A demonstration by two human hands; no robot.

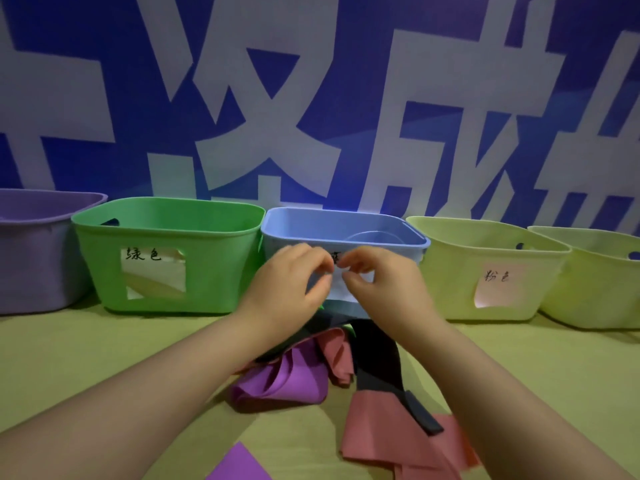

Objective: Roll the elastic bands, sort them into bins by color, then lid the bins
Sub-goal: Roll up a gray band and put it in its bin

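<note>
My left hand (291, 282) and my right hand (381, 282) meet in front of the blue bin (346, 216). Together they pinch the top end of a pale blue band (346, 292), which hangs down toward the pile. On the table below lie a purple band (287, 379), a crumpled pink band (339, 355), a black band (377, 362) and a flat pink band (398, 441). Another purple band (239, 462) pokes in at the bottom edge. How the blue band is folded between my fingers is hidden.
Along the back stand a purple bin (34, 237), a green bin (166, 216) with a label, a yellow bin (485, 233) with a label and a second yellow bin (588, 240). A blue wall with large white characters rises behind them.
</note>
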